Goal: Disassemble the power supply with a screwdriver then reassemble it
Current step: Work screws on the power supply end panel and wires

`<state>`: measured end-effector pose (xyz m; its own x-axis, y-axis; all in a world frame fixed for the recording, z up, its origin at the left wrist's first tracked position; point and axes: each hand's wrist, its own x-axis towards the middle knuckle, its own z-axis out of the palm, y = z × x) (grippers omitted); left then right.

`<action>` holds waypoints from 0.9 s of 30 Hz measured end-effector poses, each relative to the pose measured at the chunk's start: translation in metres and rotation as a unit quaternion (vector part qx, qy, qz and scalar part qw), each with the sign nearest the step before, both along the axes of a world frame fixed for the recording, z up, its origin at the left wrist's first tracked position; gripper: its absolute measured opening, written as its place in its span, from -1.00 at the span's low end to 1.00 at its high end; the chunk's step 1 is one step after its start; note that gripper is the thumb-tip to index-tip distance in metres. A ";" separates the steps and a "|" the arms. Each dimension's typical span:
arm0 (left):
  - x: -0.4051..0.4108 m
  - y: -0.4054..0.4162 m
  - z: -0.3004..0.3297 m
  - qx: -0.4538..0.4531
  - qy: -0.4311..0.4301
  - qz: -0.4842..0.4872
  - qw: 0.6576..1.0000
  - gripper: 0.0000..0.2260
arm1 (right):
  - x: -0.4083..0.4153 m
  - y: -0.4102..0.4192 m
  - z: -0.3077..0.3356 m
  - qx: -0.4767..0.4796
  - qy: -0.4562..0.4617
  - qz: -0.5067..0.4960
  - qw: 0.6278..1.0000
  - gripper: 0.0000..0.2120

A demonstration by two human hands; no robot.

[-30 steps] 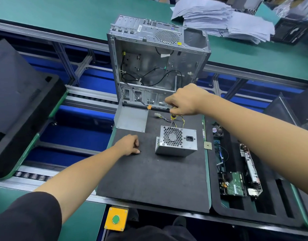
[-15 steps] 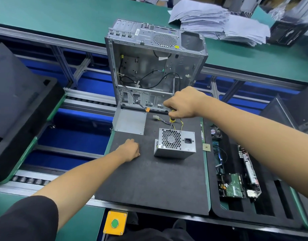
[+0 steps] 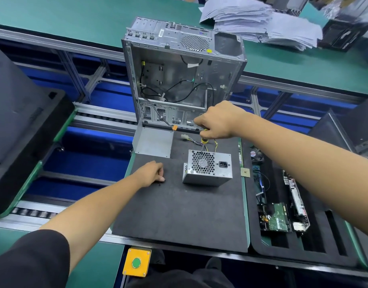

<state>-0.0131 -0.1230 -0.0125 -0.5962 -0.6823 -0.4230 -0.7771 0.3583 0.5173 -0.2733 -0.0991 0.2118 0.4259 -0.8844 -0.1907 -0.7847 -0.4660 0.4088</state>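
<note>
R hand (image 3: 217, 121) round screwdriver (image 3: 204, 140)

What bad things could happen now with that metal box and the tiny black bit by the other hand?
The tiny black piece, maybe a screw, lies loose on the dark mat beside the left hand; it could easily get brushed away and lost.

The right hand holds the screwdriver right over the power supply, close to its thin wires; a slip might nick them.
</note>
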 end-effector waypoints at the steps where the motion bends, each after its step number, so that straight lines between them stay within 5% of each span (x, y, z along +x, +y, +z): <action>1: 0.003 -0.001 0.001 0.012 0.001 -0.010 1.000 -0.79 | 0.000 0.000 -0.001 0.000 0.001 0.001 1.000 -0.74; 19: -0.003 0.007 -0.004 -0.066 -0.063 -0.181 0.979 -0.79 | -0.002 0.001 -0.005 -0.001 0.007 -0.001 1.000 -0.75; 27: -0.013 0.013 -0.005 -0.156 -0.105 -0.290 0.938 -0.87 | -0.001 0.003 -0.002 0.007 0.003 -0.007 1.000 -0.74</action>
<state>-0.0259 -0.1099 -0.0170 -0.8313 -0.3792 -0.4063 -0.4774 0.8615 0.1730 -0.2747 -0.0958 0.2094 0.4133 -0.8871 -0.2056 -0.7886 -0.4616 0.4063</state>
